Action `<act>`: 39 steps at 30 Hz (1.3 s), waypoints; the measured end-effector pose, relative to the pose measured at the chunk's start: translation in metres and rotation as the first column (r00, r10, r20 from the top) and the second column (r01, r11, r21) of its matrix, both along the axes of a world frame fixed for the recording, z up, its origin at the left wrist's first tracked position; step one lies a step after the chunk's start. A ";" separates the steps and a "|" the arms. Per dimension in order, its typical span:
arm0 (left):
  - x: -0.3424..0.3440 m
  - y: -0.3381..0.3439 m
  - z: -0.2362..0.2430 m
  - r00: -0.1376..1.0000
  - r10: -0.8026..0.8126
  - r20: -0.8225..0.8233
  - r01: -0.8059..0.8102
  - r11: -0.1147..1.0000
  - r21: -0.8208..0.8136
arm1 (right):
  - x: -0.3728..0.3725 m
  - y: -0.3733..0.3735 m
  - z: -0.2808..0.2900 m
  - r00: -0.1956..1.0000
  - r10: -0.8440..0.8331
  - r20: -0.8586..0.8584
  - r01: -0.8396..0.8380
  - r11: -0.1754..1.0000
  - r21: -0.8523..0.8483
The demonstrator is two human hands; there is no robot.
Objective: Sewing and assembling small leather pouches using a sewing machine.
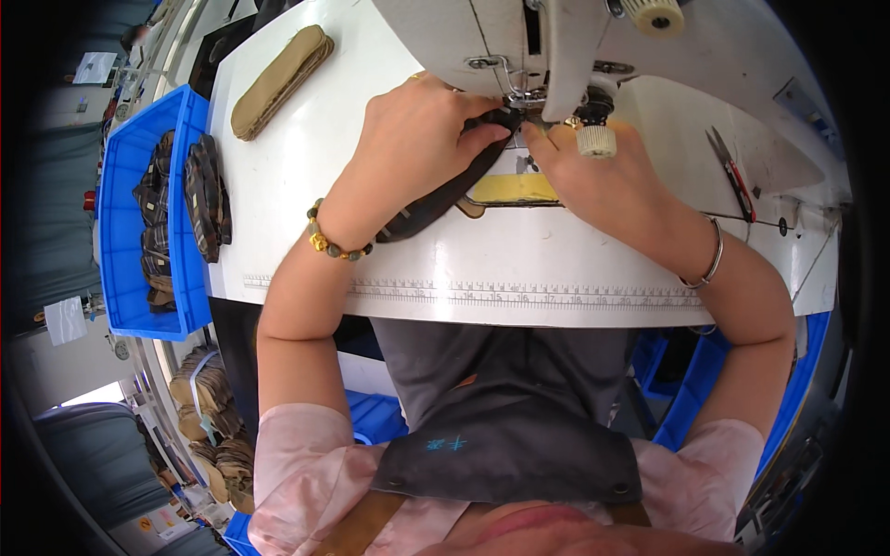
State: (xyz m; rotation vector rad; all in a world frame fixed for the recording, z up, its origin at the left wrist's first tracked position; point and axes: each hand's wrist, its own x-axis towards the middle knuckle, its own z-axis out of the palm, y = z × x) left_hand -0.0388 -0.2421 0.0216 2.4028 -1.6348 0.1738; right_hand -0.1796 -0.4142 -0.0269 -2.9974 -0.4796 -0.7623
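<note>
Currently stitching: left hand [413,139] pressed flat on dark plaid piece [445,190], right hand [593,181] pinching its edge at presser foot [527,97], table's far edge. Next: steady, even feeding.

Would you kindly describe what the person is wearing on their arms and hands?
Both forearms are bare, with short pale pink sleeves ending above the elbows. The left hand has a beaded bracelet at its wrist, grey-green beads with one gold-coloured charm. The right hand has a thin silver bangle at its wrist. No gloves show.
</note>
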 end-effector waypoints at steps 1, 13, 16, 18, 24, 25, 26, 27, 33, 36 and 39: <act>-0.001 0.001 0.000 1.000 -0.002 0.000 0.002 1.000 0.002 | -0.002 0.001 0.003 1.000 0.005 -0.012 -0.005 1.000 0.000; 0.010 0.003 -0.010 0.979 0.081 -0.187 -0.097 0.992 -0.083 | -0.013 0.019 0.016 0.993 0.099 -0.059 -0.094 0.993 0.072; 0.013 0.004 -0.012 0.966 0.056 -0.251 -0.084 0.991 -0.103 | -0.013 0.020 0.014 0.994 0.066 -0.089 -0.063 0.998 0.025; 0.012 0.004 -0.014 0.970 0.078 -0.229 -0.104 0.989 -0.105 | -0.010 0.019 0.011 0.994 0.040 -0.102 -0.037 0.999 0.030; 0.006 0.002 -0.013 0.971 0.129 -0.200 -0.149 0.985 -0.088 | -0.006 0.017 0.005 0.995 0.035 -0.096 -0.032 0.999 0.039; 0.005 0.002 -0.013 0.971 0.128 -0.200 -0.148 0.985 -0.088 | -0.005 0.016 0.005 0.994 0.046 -0.103 -0.041 0.998 0.047; 0.005 0.002 -0.012 0.966 0.133 -0.221 -0.156 0.984 -0.089 | -0.005 0.017 0.006 0.994 0.044 -0.103 -0.040 0.998 0.046; 0.005 0.001 -0.013 0.960 0.139 -0.242 -0.164 0.982 -0.090 | -0.006 0.017 0.007 0.993 0.041 -0.111 -0.036 0.998 0.046; 0.003 0.000 -0.014 0.969 0.143 -0.200 -0.172 0.976 -0.133 | -0.007 0.015 0.010 1.000 0.002 -0.019 -0.002 1.000 -0.018; 0.002 -0.002 -0.013 0.957 0.156 -0.245 -0.189 0.975 -0.116 | -0.006 0.012 0.006 0.999 -0.038 0.006 0.038 0.998 -0.040; 0.000 -0.002 -0.012 0.947 0.167 -0.276 -0.203 0.973 -0.108 | -0.003 0.010 0.001 0.998 -0.054 0.008 0.054 0.999 -0.002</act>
